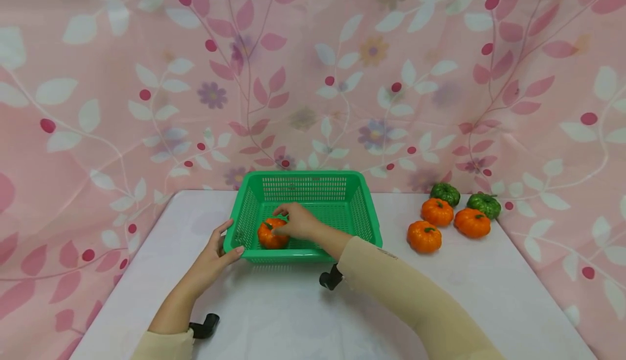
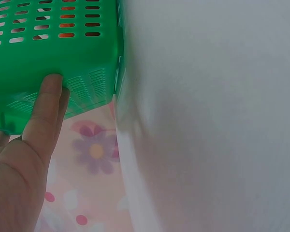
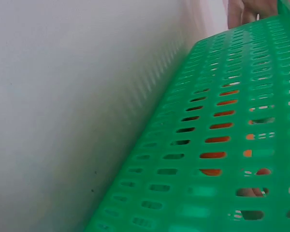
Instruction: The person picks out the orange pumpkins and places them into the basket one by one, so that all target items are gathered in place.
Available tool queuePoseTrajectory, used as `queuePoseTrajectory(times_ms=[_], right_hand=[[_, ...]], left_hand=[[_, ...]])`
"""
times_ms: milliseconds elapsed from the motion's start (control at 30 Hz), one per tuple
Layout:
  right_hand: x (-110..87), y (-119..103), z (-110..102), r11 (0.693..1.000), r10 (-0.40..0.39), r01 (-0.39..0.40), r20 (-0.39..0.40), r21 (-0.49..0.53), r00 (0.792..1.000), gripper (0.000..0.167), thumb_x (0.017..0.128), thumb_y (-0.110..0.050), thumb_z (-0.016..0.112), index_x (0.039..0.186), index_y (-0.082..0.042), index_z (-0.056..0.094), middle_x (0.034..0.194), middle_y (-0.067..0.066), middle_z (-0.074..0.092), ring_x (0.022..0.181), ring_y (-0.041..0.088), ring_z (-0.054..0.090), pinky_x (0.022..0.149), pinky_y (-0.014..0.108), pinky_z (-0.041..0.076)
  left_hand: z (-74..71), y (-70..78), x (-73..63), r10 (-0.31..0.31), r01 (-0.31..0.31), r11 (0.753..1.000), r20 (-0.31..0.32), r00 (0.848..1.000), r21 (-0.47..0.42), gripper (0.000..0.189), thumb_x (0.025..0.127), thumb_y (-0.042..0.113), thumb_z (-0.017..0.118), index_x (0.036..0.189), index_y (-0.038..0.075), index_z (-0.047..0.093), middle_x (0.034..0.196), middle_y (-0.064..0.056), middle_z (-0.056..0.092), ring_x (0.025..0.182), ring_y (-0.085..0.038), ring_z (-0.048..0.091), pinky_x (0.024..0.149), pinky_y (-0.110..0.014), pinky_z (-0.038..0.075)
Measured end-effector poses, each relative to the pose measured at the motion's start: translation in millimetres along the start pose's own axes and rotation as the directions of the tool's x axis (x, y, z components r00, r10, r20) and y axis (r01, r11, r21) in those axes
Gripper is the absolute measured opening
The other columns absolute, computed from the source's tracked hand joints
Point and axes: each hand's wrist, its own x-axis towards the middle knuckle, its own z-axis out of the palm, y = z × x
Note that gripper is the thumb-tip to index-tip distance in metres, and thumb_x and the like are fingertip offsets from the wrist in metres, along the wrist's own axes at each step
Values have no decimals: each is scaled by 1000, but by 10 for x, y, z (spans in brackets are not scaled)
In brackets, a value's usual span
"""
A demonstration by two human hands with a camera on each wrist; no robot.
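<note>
A green plastic basket [image 1: 369, 213] with slotted walls stands on the white table. My left hand [image 1: 213, 252] holds its front left corner, thumb over the front rim and fingers along the left side. From the left wrist view, fingers of that hand [image 2: 38, 121] press the basket's outer wall [image 2: 48, 63]. Inside, toward the left, sits an orange pumpkin [image 1: 270, 236] with a dark green stem. My right hand [image 1: 299, 222] reaches over the front rim and holds this pumpkin from its right, thumb across its side. Orange shows through the slotted wall [image 3: 183, 166] in the right wrist view.
At the table's right are three more orange pumpkins, the nearest pumpkin [image 1: 424, 237] in front. Behind them lie two green pumpkins, one green pumpkin [image 1: 445, 194] near the back edge. A pink floral curtain [image 1: 313, 77] hangs behind the table [image 1: 274, 316].
</note>
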Motion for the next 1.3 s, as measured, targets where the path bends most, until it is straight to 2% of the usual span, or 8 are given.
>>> queuePoseTrajectory(times_ms=[200, 467, 700, 1000, 1300], right_hand=[[-81, -61, -77, 1000, -16, 17, -11, 27, 1000, 39, 90, -23, 77, 125, -9, 67, 130, 9, 62, 115, 27, 56, 92, 37, 51], [-245, -129, -227, 997, -44, 44, 1, 56, 999, 31, 94, -20, 73, 122, -10, 67, 129, 16, 61, 120, 35, 55, 99, 42, 48], [-390, -144, -350, 998, -55, 54, -8, -12, 998, 30, 94, -24, 71, 122, -13, 68, 125, 6, 62, 116, 26, 56, 99, 39, 48], [-614, -200, -513, 995, -94, 93, -33, -40, 995, 30, 95, -25, 70, 123, -13, 68, 128, 6, 62, 117, 25, 55, 99, 40, 48], [-859, -201, -700, 988, -138, 135, -37, -79, 990, 34, 96, -29, 69, 127, -16, 66, 126, -2, 61, 117, 17, 55, 99, 36, 48]], left_hand=[[-6, 10, 3, -1, 1, 1000, 5, 1000, -7, 83, 101, 24, 62, 161, 21, 4, 156, -26, 29, 128, -34, 50, 101, -36, 47], [-2, 26, 0, 1, -1, 1000, 2, 1000, -13, 83, 101, 24, 62, 161, 21, 4, 156, -26, 30, 127, -34, 51, 101, -36, 48], [6, 33, -7, -3, 3, 1000, 2, 1000, -21, 83, 101, 24, 62, 161, 21, 4, 156, -26, 30, 128, -34, 51, 100, -34, 48], [-1, 38, -16, -4, 4, 1000, -1, 1000, -13, 84, 101, 26, 62, 161, 21, 4, 156, -26, 29, 128, -34, 51, 100, -33, 49], [8, 27, -14, 1, -1, 1000, 1, 1000, -13, 83, 101, 25, 62, 161, 21, 4, 157, -26, 28, 129, -35, 50, 101, -36, 48]])
